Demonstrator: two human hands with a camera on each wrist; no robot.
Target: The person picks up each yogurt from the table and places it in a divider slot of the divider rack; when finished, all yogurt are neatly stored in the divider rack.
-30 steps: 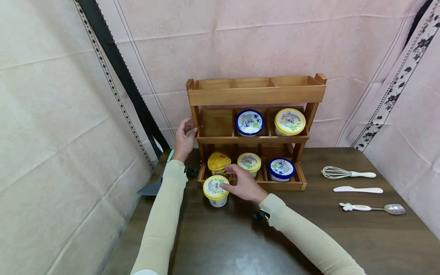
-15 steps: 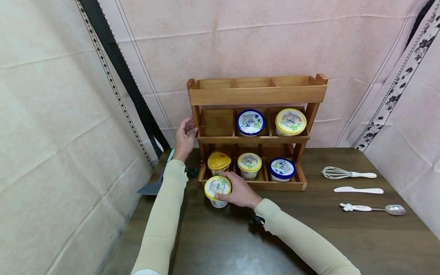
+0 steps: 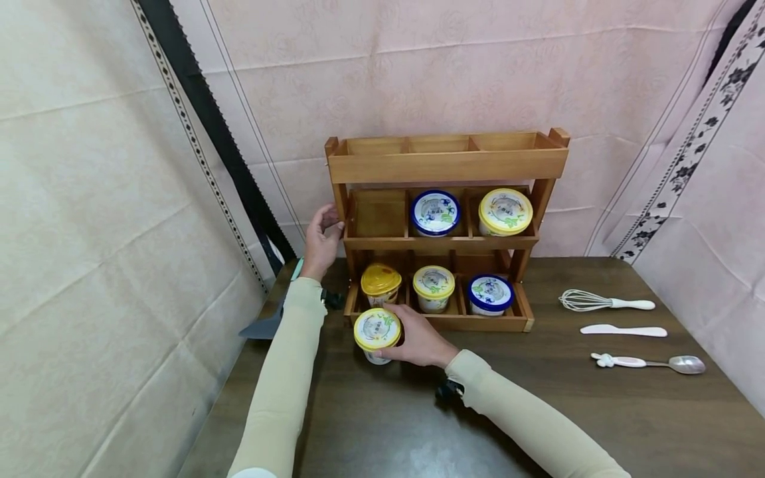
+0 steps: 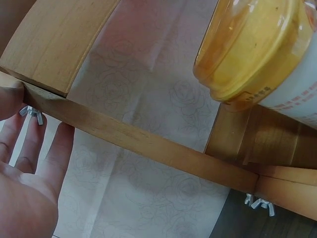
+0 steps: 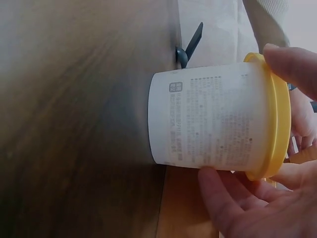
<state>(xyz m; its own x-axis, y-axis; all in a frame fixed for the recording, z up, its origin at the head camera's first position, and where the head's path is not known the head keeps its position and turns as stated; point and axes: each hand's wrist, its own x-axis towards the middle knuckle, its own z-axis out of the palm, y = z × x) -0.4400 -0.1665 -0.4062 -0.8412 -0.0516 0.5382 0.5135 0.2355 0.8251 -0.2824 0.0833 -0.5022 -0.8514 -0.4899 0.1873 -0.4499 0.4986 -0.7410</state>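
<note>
In the head view, my right hand point(image 3: 421, 342) grips a white tub with a yellow lid point(image 3: 378, 328), upright in front of the rack's lower left corner. Seen from the right wrist, thumb and fingers lie on opposite sides of the tub point(image 5: 208, 119), whose base is at the table; I cannot tell whether it touches. My left hand point(image 3: 321, 242) holds the left side of the wooden rack point(image 3: 448, 167). The left wrist view has its thumb and fingers on either side of the side post point(image 4: 148, 144). Just behind the held tub, a tub with an amber domed lid point(image 3: 380, 280) occupies the lower left compartment.
The lower tier also has a yellow-lidded tub point(image 3: 433, 285) and a blue-lidded tub point(image 3: 491, 293). On the middle tier are a blue-lidded tub point(image 3: 435, 212) and a yellow-lidded one point(image 3: 505, 211). A whisk point(image 3: 588, 301), white knife point(image 3: 623, 330) and spoon point(image 3: 684, 364) lie right.
My right hand has closed its fingers and thumb round the yellow-lidded tub in front, which has shifted only slightly. The left hand has stayed on the rack's side.
</note>
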